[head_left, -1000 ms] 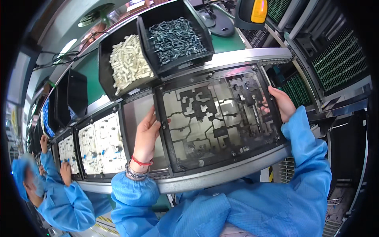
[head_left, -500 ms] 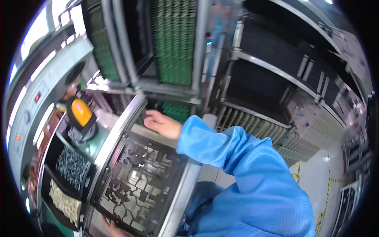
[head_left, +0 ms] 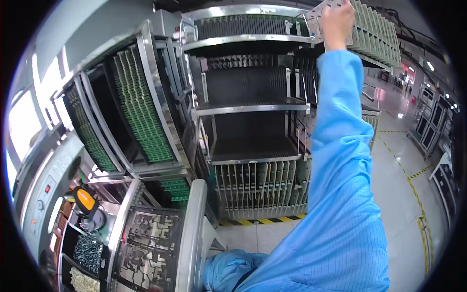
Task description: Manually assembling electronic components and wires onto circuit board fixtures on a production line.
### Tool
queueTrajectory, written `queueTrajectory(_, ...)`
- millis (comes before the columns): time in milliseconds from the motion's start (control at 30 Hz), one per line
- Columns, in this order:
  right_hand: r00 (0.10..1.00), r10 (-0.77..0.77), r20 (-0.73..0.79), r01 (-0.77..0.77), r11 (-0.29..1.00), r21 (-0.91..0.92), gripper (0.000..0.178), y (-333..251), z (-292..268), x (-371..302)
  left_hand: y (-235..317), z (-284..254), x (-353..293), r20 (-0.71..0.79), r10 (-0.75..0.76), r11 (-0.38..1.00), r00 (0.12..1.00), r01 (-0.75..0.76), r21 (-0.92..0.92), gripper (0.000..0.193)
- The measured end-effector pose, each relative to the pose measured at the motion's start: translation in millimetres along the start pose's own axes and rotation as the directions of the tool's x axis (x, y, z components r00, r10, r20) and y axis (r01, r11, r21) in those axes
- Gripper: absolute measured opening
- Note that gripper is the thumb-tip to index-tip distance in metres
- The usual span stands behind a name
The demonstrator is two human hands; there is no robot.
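Observation:
My right hand [head_left: 338, 23] is raised at the end of an outstretched blue sleeve, at the top right. Its fingers are closed at the upper edge of a pale flat board [head_left: 317, 20], the front one of a row of similar upright boards [head_left: 377, 36] on the rack's top level. The fingertips are partly cut off by the upper edge of the picture. My left hand is out of sight. At the lower left, a dark fixture plate [head_left: 164, 248] with many irregular cut-outs lies between two metal rails, with no hand on it.
A metal rack [head_left: 253, 110] with black shelves stands ahead; more upright boards [head_left: 258, 190] fill its bottom level. Left of it is a rack of green boards [head_left: 138, 104]. A yellow-and-black device [head_left: 85, 199] and bins of small dark parts [head_left: 87, 253] and cream parts [head_left: 82, 281] sit beside the fixture.
My right hand has gone from beside the fixture plate up to the boards on the rack. My left hand has left the picture. The view has swung up toward the racks.

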State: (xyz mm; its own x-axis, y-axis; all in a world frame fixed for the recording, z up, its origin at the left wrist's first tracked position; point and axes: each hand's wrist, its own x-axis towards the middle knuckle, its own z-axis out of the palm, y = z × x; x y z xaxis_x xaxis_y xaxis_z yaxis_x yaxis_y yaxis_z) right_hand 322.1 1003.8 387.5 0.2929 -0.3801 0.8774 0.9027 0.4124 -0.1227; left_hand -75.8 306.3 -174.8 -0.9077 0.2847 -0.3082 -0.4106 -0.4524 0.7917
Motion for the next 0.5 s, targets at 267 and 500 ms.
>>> queueTrajectory(267,0.81,0.379,0.447,-0.36,0.924,-0.132,0.045,78,-4,-11,1,-44,22,-0.051,0.047,0.993,0.998,-0.041,0.11,0.022)
queueTrajectory(500,0.987,-0.001,0.159,0.047,0.958,-0.283,0.025,85,4,-23,5,-81,51,0.047,0.106,0.816,0.993,-0.114,0.567,0.029)
